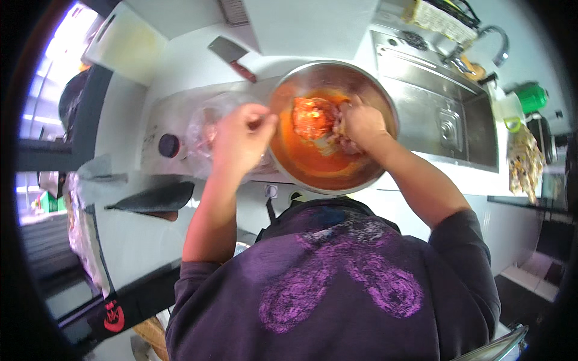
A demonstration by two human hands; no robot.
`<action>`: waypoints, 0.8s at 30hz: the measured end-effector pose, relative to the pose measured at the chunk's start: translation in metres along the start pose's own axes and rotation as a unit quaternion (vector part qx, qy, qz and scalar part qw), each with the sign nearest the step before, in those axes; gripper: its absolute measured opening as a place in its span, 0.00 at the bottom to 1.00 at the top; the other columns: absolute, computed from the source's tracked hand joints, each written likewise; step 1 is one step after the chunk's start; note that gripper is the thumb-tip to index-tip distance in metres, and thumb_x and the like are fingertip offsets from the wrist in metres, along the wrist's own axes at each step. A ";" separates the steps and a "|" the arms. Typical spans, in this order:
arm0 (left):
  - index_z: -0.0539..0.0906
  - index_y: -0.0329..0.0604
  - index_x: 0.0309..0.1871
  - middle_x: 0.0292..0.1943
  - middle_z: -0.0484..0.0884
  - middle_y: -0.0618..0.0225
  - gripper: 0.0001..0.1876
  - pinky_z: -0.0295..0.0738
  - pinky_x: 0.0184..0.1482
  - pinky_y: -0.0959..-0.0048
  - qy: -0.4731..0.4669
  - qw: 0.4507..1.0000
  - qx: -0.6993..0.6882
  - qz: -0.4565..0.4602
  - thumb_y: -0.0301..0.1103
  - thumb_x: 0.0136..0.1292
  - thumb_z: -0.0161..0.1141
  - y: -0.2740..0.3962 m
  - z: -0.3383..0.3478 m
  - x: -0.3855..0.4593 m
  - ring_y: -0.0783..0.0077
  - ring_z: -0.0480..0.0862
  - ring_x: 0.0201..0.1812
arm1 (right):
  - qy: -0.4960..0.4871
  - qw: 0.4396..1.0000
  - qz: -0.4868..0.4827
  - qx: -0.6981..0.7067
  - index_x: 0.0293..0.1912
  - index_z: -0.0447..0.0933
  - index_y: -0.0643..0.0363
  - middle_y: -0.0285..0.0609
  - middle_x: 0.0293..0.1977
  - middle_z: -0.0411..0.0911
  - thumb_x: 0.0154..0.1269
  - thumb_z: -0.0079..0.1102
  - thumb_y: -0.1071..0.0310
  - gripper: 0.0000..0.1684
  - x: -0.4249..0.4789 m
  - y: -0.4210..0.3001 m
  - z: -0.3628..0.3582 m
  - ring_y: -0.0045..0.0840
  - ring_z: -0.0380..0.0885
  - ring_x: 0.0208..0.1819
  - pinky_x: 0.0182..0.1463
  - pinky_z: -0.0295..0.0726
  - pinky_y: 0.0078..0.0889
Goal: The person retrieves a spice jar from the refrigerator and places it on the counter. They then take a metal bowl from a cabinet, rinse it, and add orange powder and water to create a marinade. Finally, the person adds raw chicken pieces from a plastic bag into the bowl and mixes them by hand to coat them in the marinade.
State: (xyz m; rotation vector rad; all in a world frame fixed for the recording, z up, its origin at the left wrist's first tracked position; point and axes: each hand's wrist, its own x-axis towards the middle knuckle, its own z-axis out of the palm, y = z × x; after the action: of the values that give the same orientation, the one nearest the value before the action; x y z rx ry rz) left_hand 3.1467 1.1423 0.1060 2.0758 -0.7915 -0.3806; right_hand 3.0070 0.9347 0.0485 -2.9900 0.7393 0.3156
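Note:
A large stainless steel bowl (391, 101) stands before me, its inside coated with orange-red liquid. Glossy red-coated food, which looks like raw meat (311, 118), lies in the bowl left of my right hand. My right hand (363, 121) reaches into the bowl with its fingers at paler pieces of meat (347, 139); whether it grips them is hidden. At the bowl's left rim my left hand (247, 133) is raised, blurred, thumb and fingers curved with a gap between them and nothing seen in them. Under and beside it lies a clear plastic bag (203, 122) with pinkish contents.
A cleaver (229, 50) with a red-brown handle lies behind the bowl's left side. A white cutting board (126, 45) stands at the back left. On the right are a steel sink (422, 110) and a tap (501, 49). A dark round object (169, 145) is at left.

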 end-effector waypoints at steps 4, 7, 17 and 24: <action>0.81 0.33 0.33 0.28 0.83 0.59 0.06 0.75 0.30 0.75 0.073 0.990 0.123 -0.011 0.28 0.57 0.62 -0.061 -0.057 -0.005 0.77 0.81 0.25 | -0.129 0.989 0.045 0.060 0.42 0.77 0.60 0.53 0.48 0.73 0.48 0.65 0.63 0.20 -0.004 -0.009 -0.008 0.36 0.76 0.50 0.52 0.77 0.33; 0.81 0.35 0.31 0.29 0.83 0.55 0.06 0.75 0.35 0.68 0.041 0.972 0.222 0.064 0.29 0.52 0.62 -0.099 -0.050 -0.001 0.59 0.83 0.30 | -0.053 0.998 0.017 0.039 0.42 0.76 0.62 0.53 0.46 0.75 0.52 0.62 0.65 0.18 0.001 -0.024 -0.011 0.38 0.78 0.47 0.49 0.78 0.35; 0.77 0.40 0.46 0.47 0.76 0.55 0.30 0.74 0.49 0.63 -0.104 0.917 0.384 0.020 0.36 0.34 0.74 -0.110 -0.010 -0.014 0.54 0.76 0.50 | -0.043 0.998 -0.038 0.031 0.47 0.75 0.57 0.49 0.50 0.71 0.57 0.55 0.67 0.16 0.017 -0.063 -0.002 0.40 0.71 0.53 0.54 0.73 0.40; 0.73 0.45 0.56 0.55 0.69 0.55 0.38 0.67 0.59 0.61 -0.141 0.922 0.357 0.057 0.36 0.35 0.73 -0.115 -0.003 -0.006 0.52 0.69 0.58 | -0.045 0.997 -0.041 0.052 0.43 0.77 0.59 0.51 0.47 0.74 0.59 0.50 0.69 0.14 0.053 -0.051 0.017 0.41 0.73 0.53 0.53 0.74 0.44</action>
State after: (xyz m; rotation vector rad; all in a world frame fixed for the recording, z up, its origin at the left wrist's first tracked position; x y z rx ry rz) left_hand 3.1898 1.1977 0.0145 2.6595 -1.3750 -0.3622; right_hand 3.0735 0.9571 0.0209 -2.8780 0.6043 0.3914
